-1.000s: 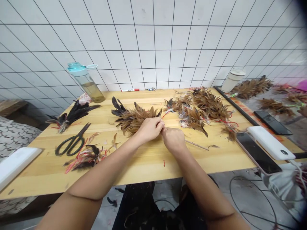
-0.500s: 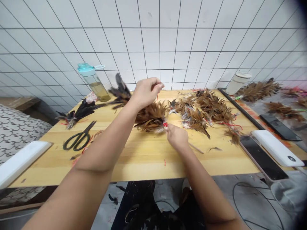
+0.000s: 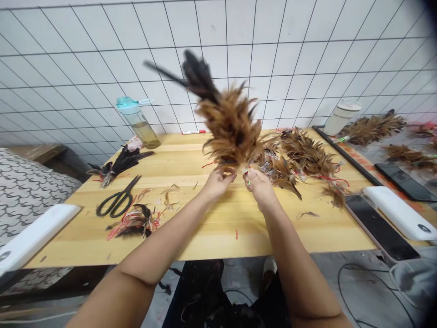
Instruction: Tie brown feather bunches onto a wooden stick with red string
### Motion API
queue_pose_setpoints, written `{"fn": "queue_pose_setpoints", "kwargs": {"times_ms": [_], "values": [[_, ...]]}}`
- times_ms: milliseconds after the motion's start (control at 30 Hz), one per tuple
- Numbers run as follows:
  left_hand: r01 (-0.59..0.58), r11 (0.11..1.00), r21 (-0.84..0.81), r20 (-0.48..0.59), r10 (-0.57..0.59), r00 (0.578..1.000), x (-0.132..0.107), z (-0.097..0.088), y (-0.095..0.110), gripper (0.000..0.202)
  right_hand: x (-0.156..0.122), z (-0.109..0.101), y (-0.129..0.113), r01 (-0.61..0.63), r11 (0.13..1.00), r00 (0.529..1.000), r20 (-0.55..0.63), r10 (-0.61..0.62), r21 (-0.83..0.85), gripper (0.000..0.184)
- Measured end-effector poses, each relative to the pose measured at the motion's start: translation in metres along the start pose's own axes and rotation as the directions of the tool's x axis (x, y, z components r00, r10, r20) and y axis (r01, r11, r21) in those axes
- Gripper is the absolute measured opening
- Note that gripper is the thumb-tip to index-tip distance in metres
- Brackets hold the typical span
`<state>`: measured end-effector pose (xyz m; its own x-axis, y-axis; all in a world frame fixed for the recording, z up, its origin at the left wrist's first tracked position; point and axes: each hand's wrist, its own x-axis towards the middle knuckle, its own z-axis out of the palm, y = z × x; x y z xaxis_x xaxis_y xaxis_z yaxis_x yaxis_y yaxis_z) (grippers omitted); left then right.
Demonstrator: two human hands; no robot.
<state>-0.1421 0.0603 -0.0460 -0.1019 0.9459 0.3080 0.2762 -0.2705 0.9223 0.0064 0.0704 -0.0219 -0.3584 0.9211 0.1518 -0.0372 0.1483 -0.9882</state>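
A feather duster [image 3: 235, 123] of brown feathers, with long black ones at its tip, stands tilted up over the table. My right hand [image 3: 260, 186] is closed around its lower end, where a bit of bright green shows. Just left of that end is my left hand [image 3: 218, 182], its fingers curled in toward the thumb. Whatever it pinches, perhaps thread, is too small to make out. Behind my right hand, bundles of brown feathers [image 3: 303, 150] tied with red thread lie on the table.
Black scissors [image 3: 116, 200], black feathers [image 3: 119, 164] and scraps with red thread [image 3: 136, 221] lie left on the wooden table [image 3: 205, 237]. A bottle [image 3: 141, 125] stands at the back left, a white cup [image 3: 342, 117] at the right. A phone [image 3: 378, 228] lies near the right edge.
The feather duster has swung up from lying low to tilted upright. My left hand has come down from above it, where red thread hung, to its lower end. My right hand still holds it.
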Motion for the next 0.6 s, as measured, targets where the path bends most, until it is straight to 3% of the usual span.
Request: {"fn": "queue_pose_setpoints", "kwargs": {"times_ms": [100, 233, 300, 367, 500, 600], "values": [[0.005, 0.971, -0.24, 0.066, 0.011, 0.998, 0.002, 0.002, 0.009, 0.038, -0.007, 0.006, -0.008, -0.123, 0.912, 0.992, 0.078, 0.101, 0.392, 0.043], [0.13, 0.927, -0.353, 0.301, -0.019, 0.953, -0.005, 0.002, 0.015, 0.046, -0.018, 0.01, -0.01, -0.264, 0.836, 0.96, 0.215, 0.179, 0.481, 0.047], [0.188, 0.908, -0.375, 0.347, -0.051, 0.937, -0.008, 0.001, 0.013, 0.046, -0.02, 0.011, -0.008, -0.284, 0.831, 0.953, 0.233, 0.192, 0.479, 0.049], [0.199, 0.901, -0.387, 0.323, -0.069, 0.944, -0.01, -0.002, 0.011, 0.047, -0.02, 0.01, -0.006, -0.263, 0.831, 0.96, 0.216, 0.176, 0.49, 0.049], [0.112, 0.93, -0.35, 0.183, -0.05, 0.982, -0.01, -0.013, 0.01, 0.044, -0.015, 0.01, -0.001, -0.187, 0.847, 0.982, 0.101, 0.158, 0.498, 0.048], [0.036, 0.969, -0.242, 0.06, -0.022, 0.998, -0.014, -0.014, 0.015, 0.034, -0.012, 0.012, 0.004, -0.16, 0.916, 0.982, -0.036, 0.186, 0.367, 0.044]]}}
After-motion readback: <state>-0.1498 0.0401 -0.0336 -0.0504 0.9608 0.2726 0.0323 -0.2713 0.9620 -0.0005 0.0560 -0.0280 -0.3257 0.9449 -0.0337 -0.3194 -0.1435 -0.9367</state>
